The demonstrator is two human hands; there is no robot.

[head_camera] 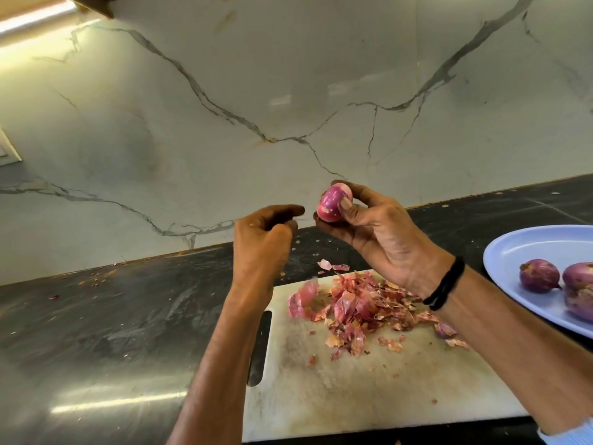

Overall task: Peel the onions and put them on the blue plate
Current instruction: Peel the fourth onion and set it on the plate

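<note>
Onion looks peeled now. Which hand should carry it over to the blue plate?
Right, I'd say. The right hand already grips the peeled onion, and the blue plate lies on that same side. The left hand is farther from it, to the left of the peel pile.

Two bare forearms run in from the 6 o'clock edge. Just at 5 o'clock of the right hand [385, 232], a black band [444, 284] circles the wrist. It looks like a cord wound round twice, though the view is too soft to be sure. Far out at 5 o'clock, a pale blue sleeve [574, 433] covers the right arm — only its cuff shows. The left hand [263, 239] and its wrist are bare.
</note>
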